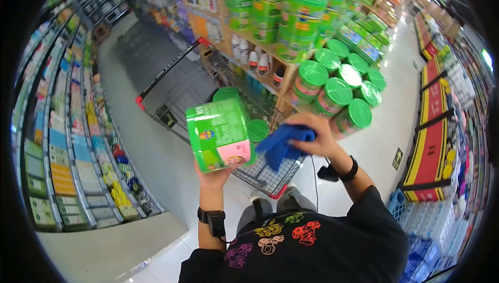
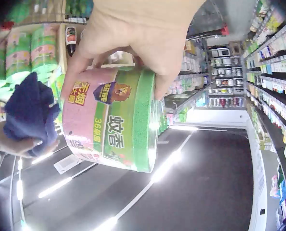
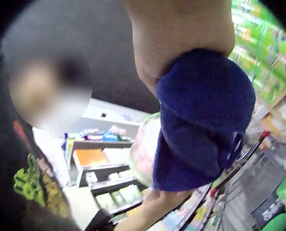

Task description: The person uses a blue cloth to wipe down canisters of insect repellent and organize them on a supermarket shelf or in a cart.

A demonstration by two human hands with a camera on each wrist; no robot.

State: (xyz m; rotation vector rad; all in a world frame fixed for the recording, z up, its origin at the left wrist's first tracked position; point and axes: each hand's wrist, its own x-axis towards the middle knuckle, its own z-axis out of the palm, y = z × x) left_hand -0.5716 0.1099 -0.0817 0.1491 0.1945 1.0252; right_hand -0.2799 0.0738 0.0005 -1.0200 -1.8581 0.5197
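A green and pink tub (image 1: 221, 135) is gripped from below by the left hand (image 1: 212, 176), over the shopping cart (image 1: 260, 174). In the left wrist view the left hand (image 2: 133, 38) spreads its fingers and thumb around the tub (image 2: 109, 118). The right hand (image 1: 314, 132) pinches a bunched blue cloth (image 1: 286, 145) just right of the tub. In the right wrist view the cloth (image 3: 200, 120) covers most of the right hand's fingers, with the tub (image 3: 145, 149) partly hidden behind it.
Green-lidded tubs (image 1: 335, 93) stand in a group beyond the cart, beside a wooden shelf (image 1: 270, 49) of bottles and more tubs. Inside the cart lie green-lidded tubs (image 1: 257, 129). Long shelves (image 1: 78, 142) line the left; a red and yellow display (image 1: 429, 132) stands right.
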